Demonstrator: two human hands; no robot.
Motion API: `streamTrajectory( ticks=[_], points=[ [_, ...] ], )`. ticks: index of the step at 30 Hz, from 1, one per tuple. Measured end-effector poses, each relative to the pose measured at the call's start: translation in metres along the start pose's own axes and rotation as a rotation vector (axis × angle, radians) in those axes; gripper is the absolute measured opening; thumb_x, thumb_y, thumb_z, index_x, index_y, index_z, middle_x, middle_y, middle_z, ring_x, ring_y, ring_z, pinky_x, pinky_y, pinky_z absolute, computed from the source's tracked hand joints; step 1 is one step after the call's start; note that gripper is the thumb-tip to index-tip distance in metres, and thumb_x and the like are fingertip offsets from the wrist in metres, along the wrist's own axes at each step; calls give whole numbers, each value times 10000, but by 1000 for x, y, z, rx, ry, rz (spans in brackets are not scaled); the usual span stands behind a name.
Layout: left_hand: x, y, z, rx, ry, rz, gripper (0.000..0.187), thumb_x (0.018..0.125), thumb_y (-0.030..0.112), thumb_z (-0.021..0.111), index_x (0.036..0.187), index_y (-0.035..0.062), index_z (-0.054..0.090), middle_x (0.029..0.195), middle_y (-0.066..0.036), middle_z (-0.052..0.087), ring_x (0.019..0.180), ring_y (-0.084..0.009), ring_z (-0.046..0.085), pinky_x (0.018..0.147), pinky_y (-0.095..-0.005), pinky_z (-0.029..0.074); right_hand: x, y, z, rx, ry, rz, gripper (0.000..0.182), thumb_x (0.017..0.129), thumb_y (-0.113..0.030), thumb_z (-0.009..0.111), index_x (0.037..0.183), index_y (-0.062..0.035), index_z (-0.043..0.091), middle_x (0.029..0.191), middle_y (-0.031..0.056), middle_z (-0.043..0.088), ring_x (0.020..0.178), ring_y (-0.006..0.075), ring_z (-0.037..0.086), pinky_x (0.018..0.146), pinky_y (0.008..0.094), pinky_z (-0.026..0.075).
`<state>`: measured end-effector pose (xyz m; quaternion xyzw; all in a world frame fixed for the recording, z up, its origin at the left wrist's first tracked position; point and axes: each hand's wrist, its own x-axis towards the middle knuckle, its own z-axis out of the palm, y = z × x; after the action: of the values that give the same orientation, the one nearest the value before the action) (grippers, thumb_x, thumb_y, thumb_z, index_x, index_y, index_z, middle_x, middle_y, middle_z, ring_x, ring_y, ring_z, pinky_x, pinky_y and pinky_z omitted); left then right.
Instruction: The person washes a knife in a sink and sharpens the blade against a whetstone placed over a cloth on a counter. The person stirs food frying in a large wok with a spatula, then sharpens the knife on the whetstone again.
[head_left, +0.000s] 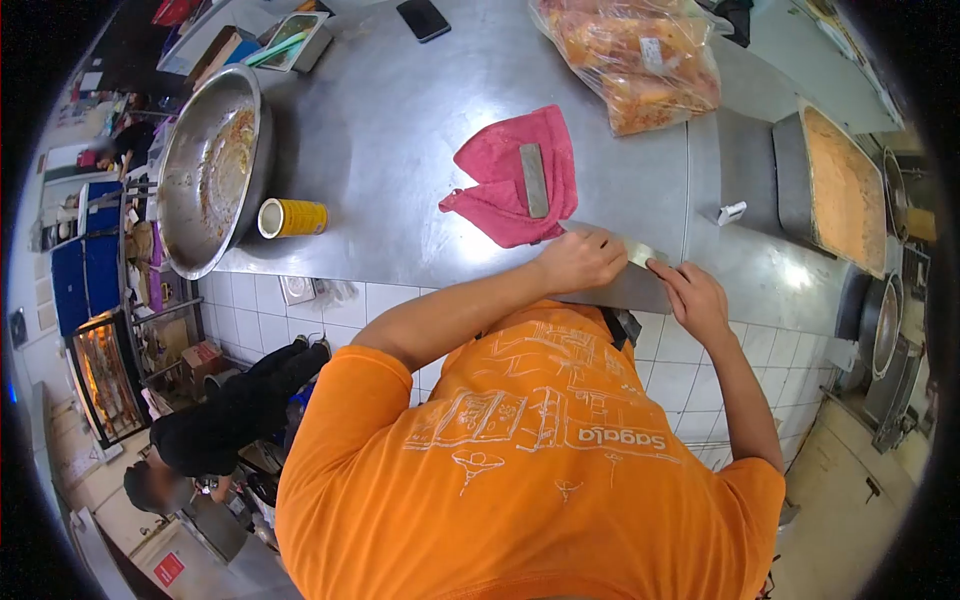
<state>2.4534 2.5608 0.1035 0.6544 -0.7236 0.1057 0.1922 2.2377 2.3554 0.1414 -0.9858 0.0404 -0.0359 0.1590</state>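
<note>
My left hand is closed around a knife, whose pale metal blade shows on both sides of my fingers. My right hand grips the other end of the knife, thumb and fingers against it; the handle is mostly hidden. Both hands are over the near edge of the steel table. Just beyond my left hand, a grey whetstone lies on a crumpled red cloth.
On the steel table are a large metal bowl, a yellow can, a phone and a bag of orange-coloured food. A tray of orange powder sits right. A person in black is at lower left.
</note>
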Motion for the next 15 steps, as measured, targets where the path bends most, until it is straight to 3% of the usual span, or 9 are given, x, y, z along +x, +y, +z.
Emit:
streamTrajectory(
  ticks=[3,5,7,9,15],
  points=[
    [-11,-33,-11,66,56,-56,126,801,172,653,910,110,643,891,-19,631,861,-193,685,622,-330,589,48,-15,17,-27,123,-15,434,912,-126,687,1321,-271,705,836,66,564,730,277,600,644,411,498],
    [-32,-74,-23,119,63,-98,129,803,169,656,917,113,634,912,-21,626,882,-200,681,622,-335,594,99,-34,30,72,88,-5,423,920,-143,687,1323,-270,703,835,70,572,749,273,616,657,406,513],
    [-52,-120,-36,234,5,-133,154,804,171,660,943,113,631,942,-20,628,907,-201,678,628,-337,602,147,-43,58,130,34,-15,385,981,-169,616,1345,-281,673,977,121,674,875,350,669,759,482,553],
    [-83,-136,-46,329,-90,-188,180,802,173,664,967,108,631,956,-17,633,917,-196,678,632,-337,607,189,-56,89,288,235,-145,388,974,-172,630,1334,-311,673,885,104,628,809,330,663,710,463,544],
    [-101,-159,-38,397,-113,-240,162,806,160,661,955,109,621,946,-15,635,879,-185,683,620,-322,604,217,-62,108,202,206,-197,365,964,-191,654,1306,-312,685,889,72,622,779,295,660,678,446,538]
  ],
)
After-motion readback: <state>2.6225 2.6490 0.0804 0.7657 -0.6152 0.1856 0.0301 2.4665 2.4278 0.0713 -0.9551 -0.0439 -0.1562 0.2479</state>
